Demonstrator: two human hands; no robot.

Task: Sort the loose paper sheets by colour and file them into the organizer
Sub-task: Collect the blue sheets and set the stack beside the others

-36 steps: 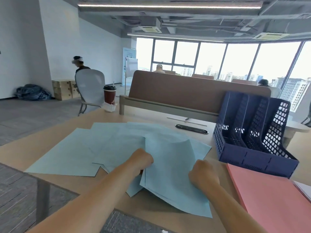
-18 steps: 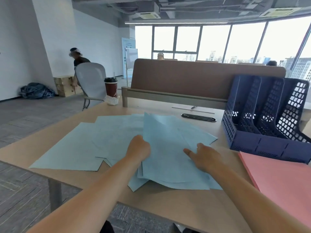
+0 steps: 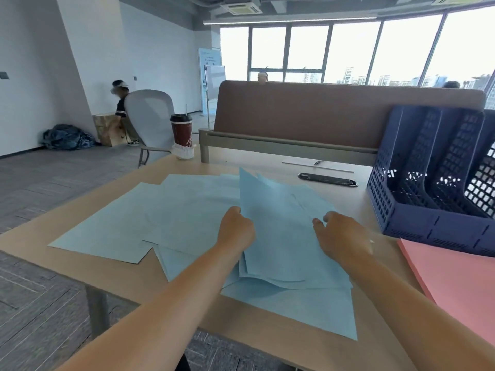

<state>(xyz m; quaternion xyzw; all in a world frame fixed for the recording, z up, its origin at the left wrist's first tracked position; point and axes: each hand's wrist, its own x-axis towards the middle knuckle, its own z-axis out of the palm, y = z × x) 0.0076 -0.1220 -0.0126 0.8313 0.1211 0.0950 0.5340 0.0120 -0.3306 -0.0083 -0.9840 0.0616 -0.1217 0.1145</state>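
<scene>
Several light blue paper sheets [image 3: 187, 210] lie fanned across the wooden table. My left hand [image 3: 235, 230] grips the left edge of a gathered bundle of blue sheets [image 3: 281, 231], whose far edge is lifted off the table. My right hand [image 3: 340, 236] rests on the bundle's right side with its fingers loosely bent. A stack of pink sheets [image 3: 455, 285] lies at the right edge. The dark blue mesh organizer [image 3: 417, 226] stands at the back right with its slots showing no paper.
A lidded coffee cup [image 3: 182, 132] stands at the table's far left corner. A brown divider panel [image 3: 334, 113] runs along the back, with a black cable slot [image 3: 326, 180] before it. A grey chair [image 3: 150, 119] and a crouching person are beyond.
The blue bundle was tilted up higher, then drawn together between my hands. My right hand opened from a fist and now lies on the sheets. The camera moved closer.
</scene>
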